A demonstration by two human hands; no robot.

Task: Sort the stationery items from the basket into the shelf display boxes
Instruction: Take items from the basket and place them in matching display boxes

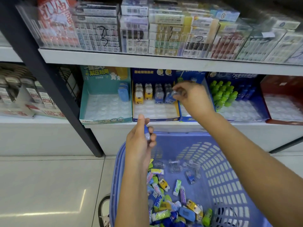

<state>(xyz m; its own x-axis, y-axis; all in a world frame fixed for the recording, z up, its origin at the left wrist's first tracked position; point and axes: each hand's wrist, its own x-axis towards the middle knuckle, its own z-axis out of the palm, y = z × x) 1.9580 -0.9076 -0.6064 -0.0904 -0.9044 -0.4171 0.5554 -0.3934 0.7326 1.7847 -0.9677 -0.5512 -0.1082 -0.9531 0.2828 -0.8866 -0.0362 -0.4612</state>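
A blue plastic basket (pixel 218 161) stands on the floor below the shelf, with several small packaged stationery items (pixel 170 203) heaped in its near left part. My left hand (pixel 141 143) hovers over the basket's far rim, shut on a small blue item in clear packaging (pixel 147 132). My right hand (pixel 193 97) reaches into the yellow-and-blue display box (pixel 155 118), pinching another blue packaged item (pixel 173 94) beside the row of blue ones standing there. Yellow items (pixel 143 94) fill the left rows of that box.
A teal display box (pixel 105 118) with a few blue pieces sits left of it. To the right stand a blue box with green bottles (pixel 223 95) and a red box (pixel 282 99). A black shelf post (pixel 54 82) slants at left. My shoe (pixel 105 210) is beside the basket.
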